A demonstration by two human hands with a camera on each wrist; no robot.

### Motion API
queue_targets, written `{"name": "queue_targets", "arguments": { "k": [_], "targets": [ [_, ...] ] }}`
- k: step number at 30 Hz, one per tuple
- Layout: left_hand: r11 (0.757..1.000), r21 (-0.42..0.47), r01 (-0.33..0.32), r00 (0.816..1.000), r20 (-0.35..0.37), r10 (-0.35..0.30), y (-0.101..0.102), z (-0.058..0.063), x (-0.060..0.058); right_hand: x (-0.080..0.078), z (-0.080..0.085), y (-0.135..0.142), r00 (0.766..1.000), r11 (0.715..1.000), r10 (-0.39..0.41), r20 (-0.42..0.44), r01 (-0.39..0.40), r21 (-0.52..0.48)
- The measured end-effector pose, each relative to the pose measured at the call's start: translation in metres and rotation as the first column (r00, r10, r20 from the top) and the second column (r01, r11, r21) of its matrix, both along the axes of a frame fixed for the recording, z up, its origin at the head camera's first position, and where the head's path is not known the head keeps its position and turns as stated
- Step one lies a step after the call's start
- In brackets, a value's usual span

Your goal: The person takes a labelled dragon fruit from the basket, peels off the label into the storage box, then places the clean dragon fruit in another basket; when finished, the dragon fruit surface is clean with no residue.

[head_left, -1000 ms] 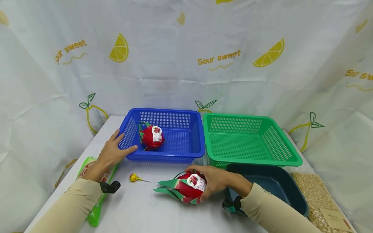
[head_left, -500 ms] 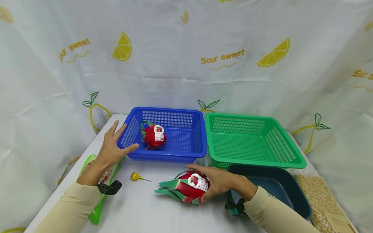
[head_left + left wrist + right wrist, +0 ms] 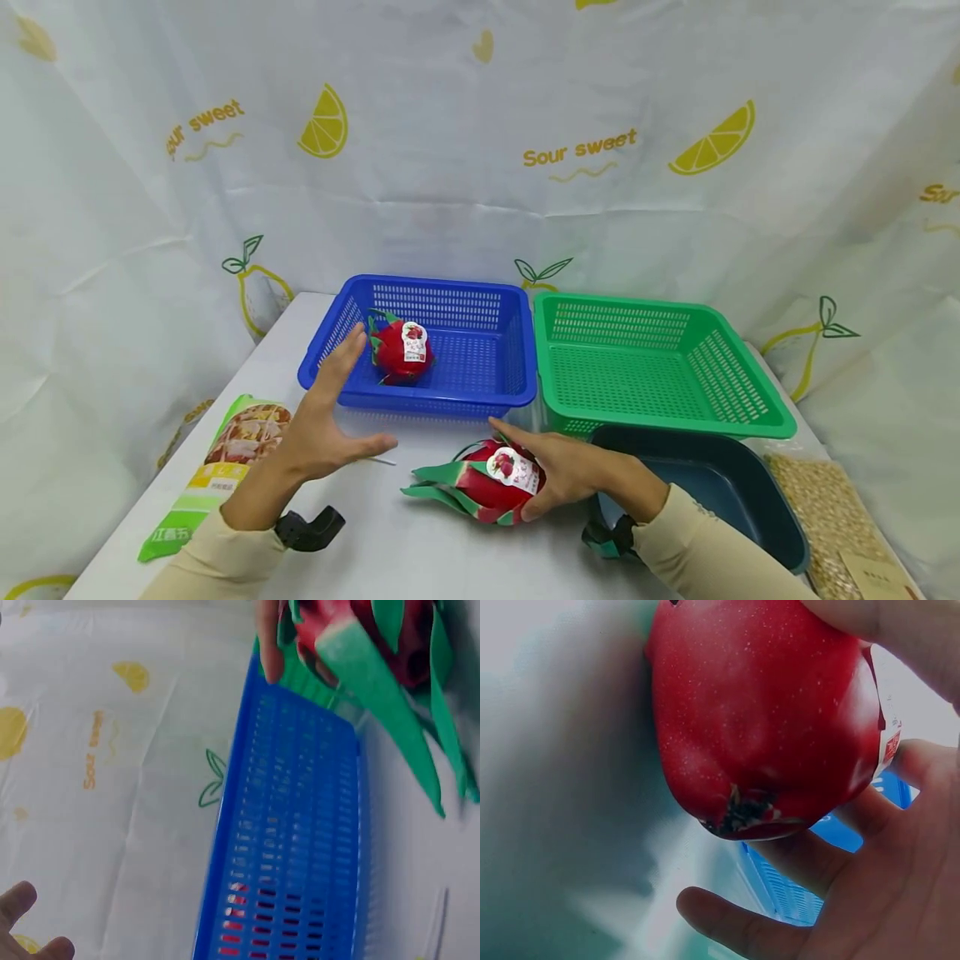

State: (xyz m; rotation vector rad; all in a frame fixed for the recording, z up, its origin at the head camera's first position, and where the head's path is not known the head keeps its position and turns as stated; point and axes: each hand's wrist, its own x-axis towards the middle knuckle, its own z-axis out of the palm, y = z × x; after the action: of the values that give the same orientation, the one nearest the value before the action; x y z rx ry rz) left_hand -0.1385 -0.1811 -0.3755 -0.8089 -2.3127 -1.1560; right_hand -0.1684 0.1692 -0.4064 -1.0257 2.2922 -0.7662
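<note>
My right hand (image 3: 573,471) grips a red dragon fruit (image 3: 480,492) from its right side, low over the white table. The fruit has long green leaf tips pointing left and a white sticker; its blunt end (image 3: 757,727) fills the right wrist view. My left hand (image 3: 318,437) is spread, with thumb and fingers apart and nothing between them, in front of the blue basket (image 3: 442,400). It covers most of a lollipop, whose white stick (image 3: 384,460) shows past the thumb. Another dragon fruit (image 3: 401,352) with a sticker sits in the blue basket's left part.
A green basket (image 3: 667,423) stands right of the blue one. In front of it is a dark teal tub (image 3: 772,500), partly behind the right forearm. A bag of pale grains (image 3: 825,517) lies at the right edge, a green food packet (image 3: 217,475) at the left.
My left hand has left the blue basket's left rim and come right and nearer, over the lollipop. The right hand stays on the dragon fruit; the head view has shifted slightly.
</note>
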Motion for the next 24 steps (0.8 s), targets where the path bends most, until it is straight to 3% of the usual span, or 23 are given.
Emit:
{"name": "queue_targets", "arguments": {
  "k": [5, 17, 24],
  "targets": [
    [0.997, 0.010, 0.078, 0.997, 0.005, -0.078, 0.012, -0.005, 0.007, -0.001, 0.000, 0.001, 1.000, 1.000, 0.003, -0.015, -0.002, 0.004],
    [0.981, 0.000, 0.192, 0.980, 0.062, -0.191, 0.052, -0.038, 0.011, -0.001, -0.002, 0.005, 1.000, 0.998, -0.022, -0.015, 0.023, 0.063],
    [0.963, -0.071, 0.259, 0.944, 0.231, -0.237, 0.075, -0.057, 0.008, -0.002, 0.000, 0.006, 1.000, 0.995, -0.031, -0.001, 0.031, 0.091]
  ]
}}
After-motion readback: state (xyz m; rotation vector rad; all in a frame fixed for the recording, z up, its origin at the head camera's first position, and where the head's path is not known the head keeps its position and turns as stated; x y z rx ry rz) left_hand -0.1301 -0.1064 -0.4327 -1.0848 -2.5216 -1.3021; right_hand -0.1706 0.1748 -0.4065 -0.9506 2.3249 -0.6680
